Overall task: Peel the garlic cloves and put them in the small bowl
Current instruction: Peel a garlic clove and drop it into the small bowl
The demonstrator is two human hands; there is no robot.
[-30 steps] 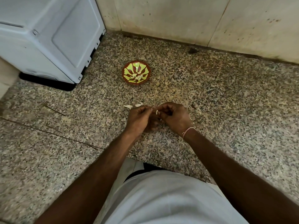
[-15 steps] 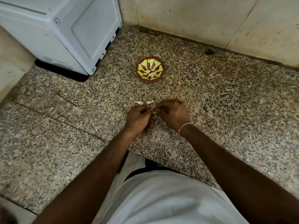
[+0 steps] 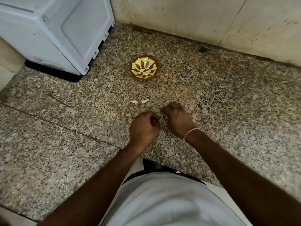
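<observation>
Garlic is barely visible at the grip itself: both hands hover curled just above the speckled granite counter [image 3: 228, 98], the left hand [image 3: 144, 127] and right hand [image 3: 176, 119] close together, fingers bent inward as if pinching something small between them, but whether a clove sits in either pinch I cannot tell, since the spot is dark and blurred. A thin pale wrist thread [image 3: 189, 132] circles the right wrist. Just beyond the hands, toward the small bowl [image 3: 144, 68], lie pale garlic pieces [image 3: 138, 101] on the stone, loose and apart from the fingers. The bowl, red-brown with a yellow-green petal pattern, stands farther back and holds a few pale cloves [image 3: 144, 72] at its middle. Left of the bowl a white appliance [image 3: 53, 33] stands on the counter, its corner near the bowl but not touching. Behind the bowl the counter meets a stained tiled wall [image 3: 195, 18]. Right of the bowl the granite runs bare to the frame's side. A thin crack [image 3: 57, 124] crosses the stone left of the hands, and the counter's near edge lies against the person's white shirt [image 3: 162, 201].
</observation>
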